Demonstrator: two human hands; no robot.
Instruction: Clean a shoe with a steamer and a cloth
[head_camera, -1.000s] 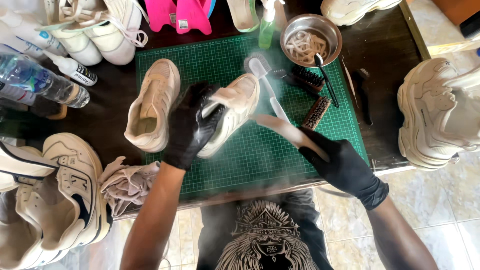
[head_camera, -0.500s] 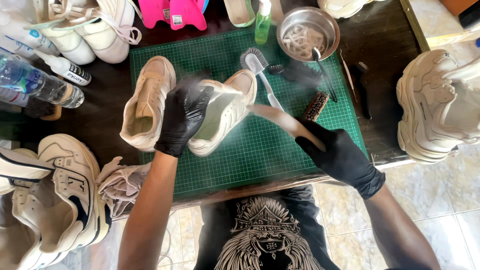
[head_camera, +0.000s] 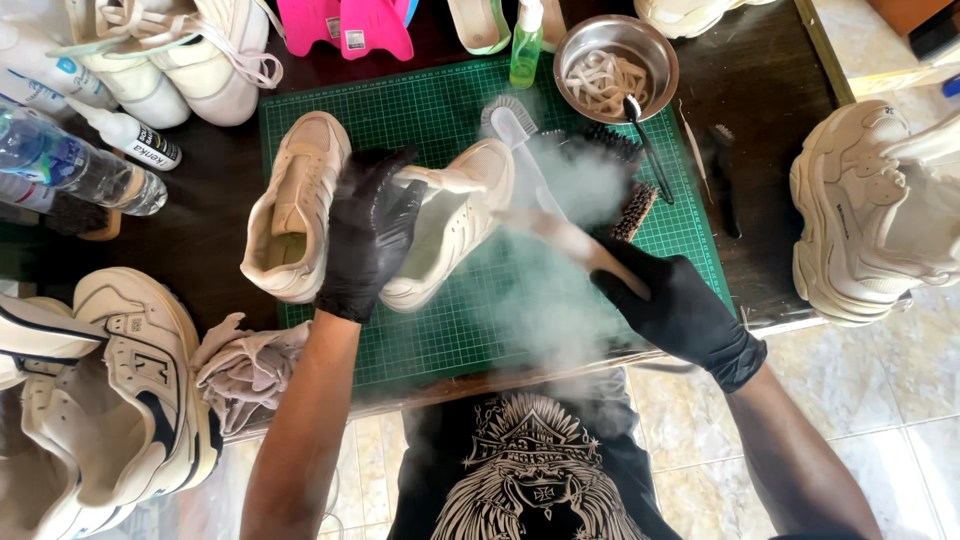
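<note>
We find the left hand (head_camera: 368, 232), in a black glove, wrapped around the middle of a cream sneaker (head_camera: 450, 222), fingers closed over its upper. The sneaker is tilted, toe toward the top of the green cutting mat (head_camera: 420, 340), and sits over the mat's centre. Its mate, a second cream sneaker (head_camera: 295, 205), lies just beside the left hand on the mat's left edge, opening upward.

The right hand (head_camera: 680, 310), also gloved in black, is clenched on the handle of a steam nozzle (head_camera: 570, 240) aimed at the held sneaker. A white cloud of steam (head_camera: 560, 290) hangs between nozzle and sneaker and blurs the nozzle's tip; we cannot tell whether the tip touches the sneaker.

Behind the steam we note a white-handled brush (head_camera: 510, 125) and a dark bristle brush (head_camera: 632, 212) on the mat. A metal bowl (head_camera: 660, 50) holding laces stands at the mat's far right corner. A crumpled rag (head_camera: 245, 365) lies at the near left edge of the table.
</note>
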